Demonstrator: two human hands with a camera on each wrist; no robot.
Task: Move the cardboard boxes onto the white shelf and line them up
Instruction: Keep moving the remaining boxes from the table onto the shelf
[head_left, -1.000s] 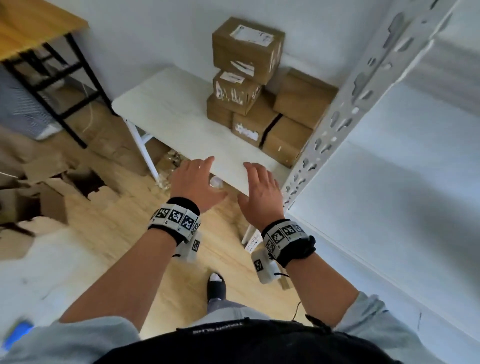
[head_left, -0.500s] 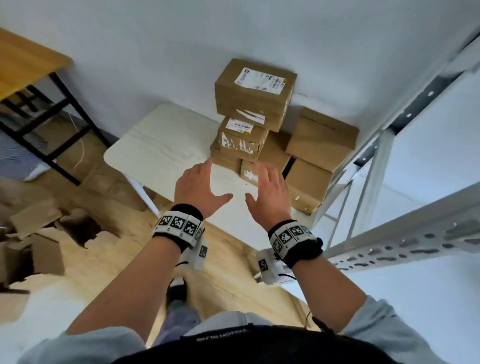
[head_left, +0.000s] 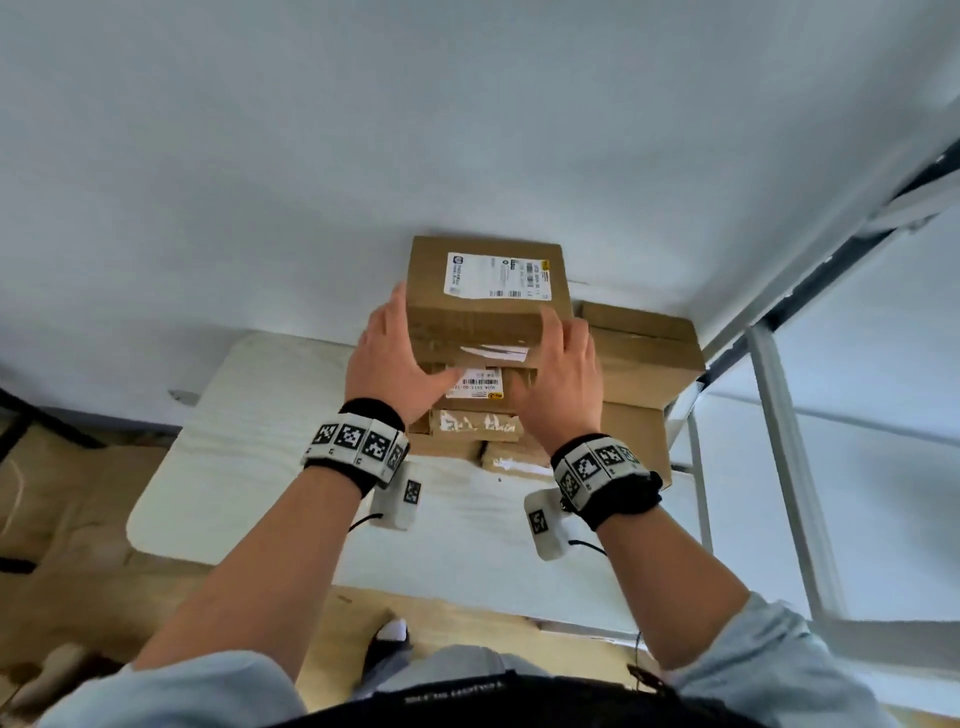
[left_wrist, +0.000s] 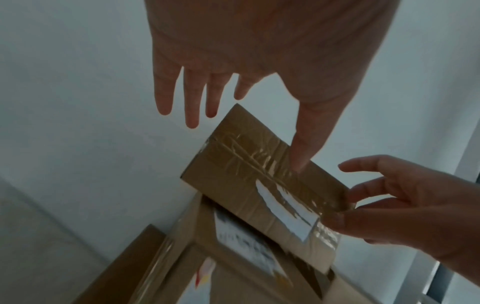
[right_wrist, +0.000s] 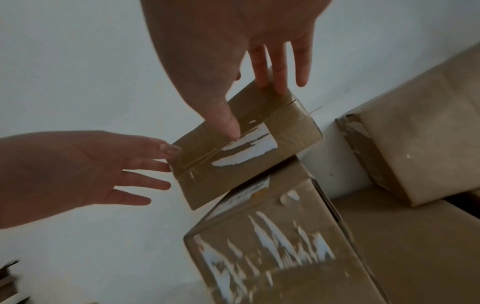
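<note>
At the back of the white tabletop (head_left: 270, 415), against the wall, the top cardboard box (head_left: 483, 291) sits on a stack of smaller cardboard boxes (head_left: 475, 415), with larger boxes (head_left: 641, 358) just right of it. Your left hand (head_left: 387, 358) and right hand (head_left: 563, 374) flank its two ends, fingers (left_wrist: 301, 148) straight and spread, thumbs lying on its taped front face; neither hand is curled round it
</note>
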